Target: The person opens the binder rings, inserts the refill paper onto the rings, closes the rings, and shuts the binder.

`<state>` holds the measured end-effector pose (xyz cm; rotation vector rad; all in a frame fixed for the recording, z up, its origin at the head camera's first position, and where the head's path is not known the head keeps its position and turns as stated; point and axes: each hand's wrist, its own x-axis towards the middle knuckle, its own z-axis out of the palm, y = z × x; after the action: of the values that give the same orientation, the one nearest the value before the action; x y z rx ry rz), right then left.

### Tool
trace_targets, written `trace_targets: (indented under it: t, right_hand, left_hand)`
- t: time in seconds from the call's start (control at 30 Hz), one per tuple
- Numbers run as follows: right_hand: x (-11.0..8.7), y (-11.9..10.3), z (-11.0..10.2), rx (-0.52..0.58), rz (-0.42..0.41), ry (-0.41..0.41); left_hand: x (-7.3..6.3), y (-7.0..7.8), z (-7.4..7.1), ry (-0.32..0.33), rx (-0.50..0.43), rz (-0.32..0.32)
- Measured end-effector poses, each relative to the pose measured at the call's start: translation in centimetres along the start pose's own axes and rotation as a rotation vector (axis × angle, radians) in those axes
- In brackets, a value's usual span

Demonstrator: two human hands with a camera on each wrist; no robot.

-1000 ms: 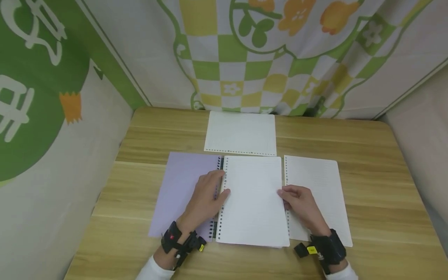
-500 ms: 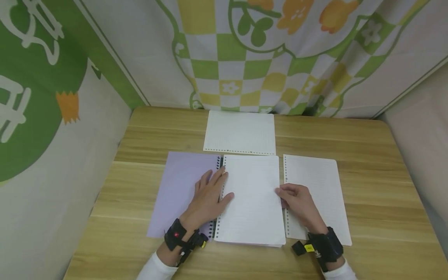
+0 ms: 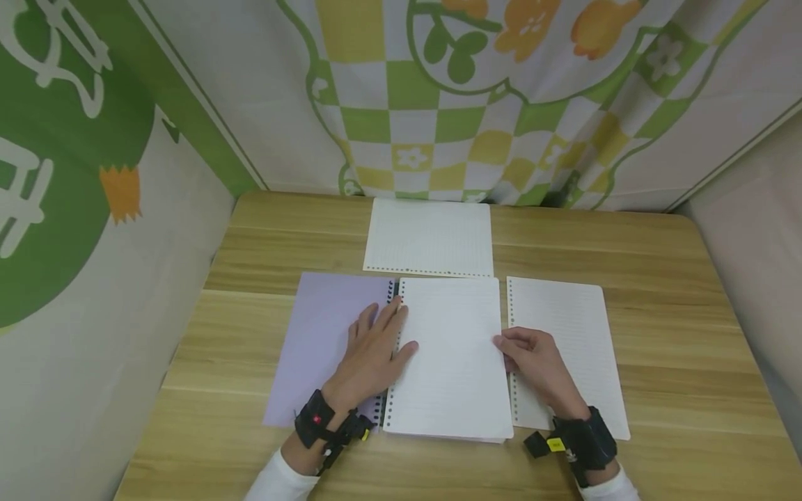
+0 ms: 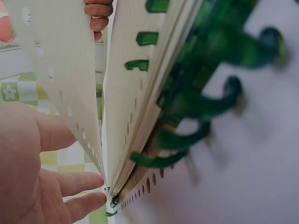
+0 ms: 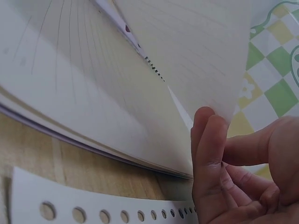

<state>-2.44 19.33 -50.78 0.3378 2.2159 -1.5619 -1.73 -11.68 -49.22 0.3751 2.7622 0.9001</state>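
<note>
The right hand [image 3: 532, 358] has its grip closed between thumb and fingers on the right edge of a white ruled sheet with a row of punched holes [image 3: 451, 355], which lies over the right side of an open lilac-covered notebook [image 3: 322, 341]. Both wrist views show this sheet raised at an angle from a thick stack of cream-white ruled paper [image 5: 107, 112], with a gap between the two. The left hand [image 3: 372, 351] has a wide grip, its fingers fairly straight and spread along the holed edge and its thumb over the sheet. Beside it, in the left wrist view, curved dark green plastic binding rings [image 4: 243, 49] stand out from the spine, and others poke through the stack's holes. A loose white ruled page with punched holes [image 3: 567, 348] lies just to the right of the notebook, partly beneath the right hand; whether they touch cannot be told. Another white ruled page [image 3: 432, 236] lies sideways beyond the notebook, holes toward the person. All rest on a wood-grain desk [image 3: 677, 334], with a green, yellow and white checked curtain [image 3: 413, 90] behind its far edge.
</note>
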Motion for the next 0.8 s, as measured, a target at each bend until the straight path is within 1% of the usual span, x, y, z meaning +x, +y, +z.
trace_targets:
  t: [0.2,0.53,0.67,0.8]
  right_hand:
    - [0.1,-0.1,0.0,0.012,-0.015,0.001]
    - [0.1,0.4,0.1,0.025,0.009,-0.012]
    - [0.1,0.4,0.1,0.034,0.008,-0.016]
    - [0.1,0.4,0.1,0.028,0.004,-0.018]
  left_hand:
    - [0.2,0.0,-0.1,-0.008,0.006,-0.01]
    - [0.3,-0.2,0.1,-0.014,0.012,-0.023]
    - [-0.1,-0.3,-0.1,-0.021,0.016,-0.014]
    - [-1.0,-0.6,-0.2,-0.052,0.017,0.015]
